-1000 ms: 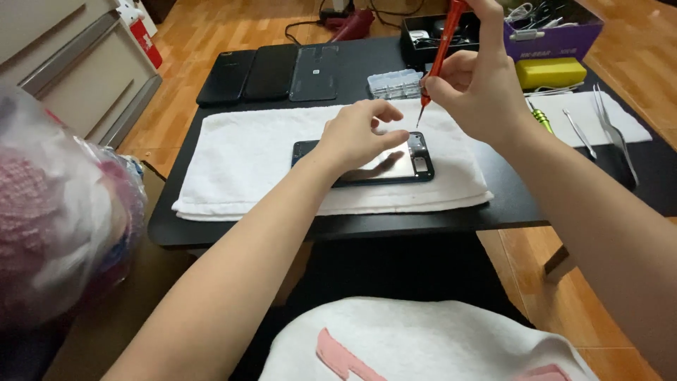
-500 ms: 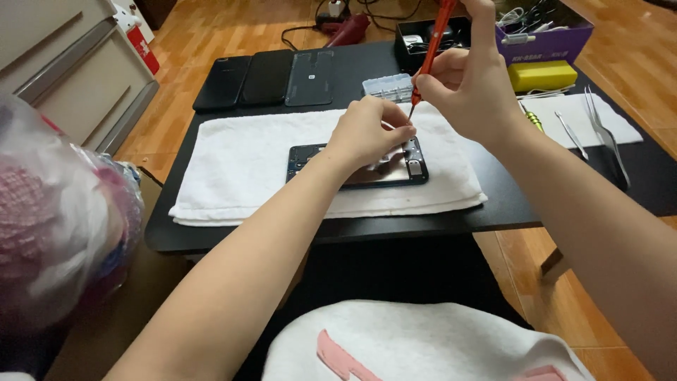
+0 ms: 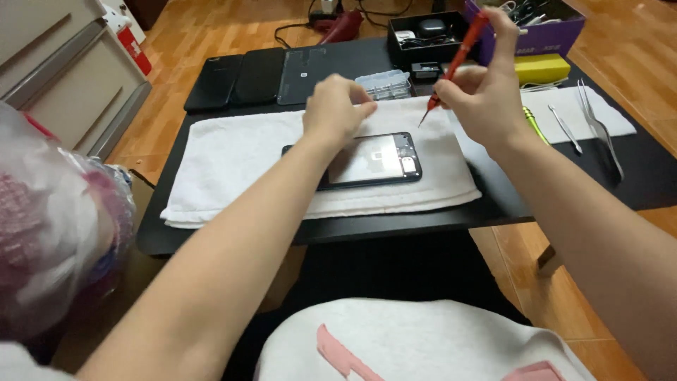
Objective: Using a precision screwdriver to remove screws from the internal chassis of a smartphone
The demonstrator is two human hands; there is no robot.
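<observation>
Broadly, a low black surface (image 3: pixel 564 190) carries everything, with a white towel (image 3: pixel 233 155) spread across its middle. At the far right edge a purple box (image 3: pixel 557 32) holds a jumble of small tools, too tangled to tell apart, and beside it on the left a black box (image 3: pixel 423 35) contains a dark rounded case and small pieces. Just near of that sits a clear compartment case (image 3: pixel 386 85) with tiny parts inside. An opened phone (image 3: pixel 374 161) lies flat on the towel's right half, its back off, showing a pale inner plate and a small board at the right end. The left hand (image 3: pixel 337 109) hovers loosely curled over the phone's far edge; what it pinches cannot be told. The right hand (image 3: pixel 486 92) grips a red screwdriver (image 3: pixel 457 60), tip pointing down towards the towel, just beyond the phone.
</observation>
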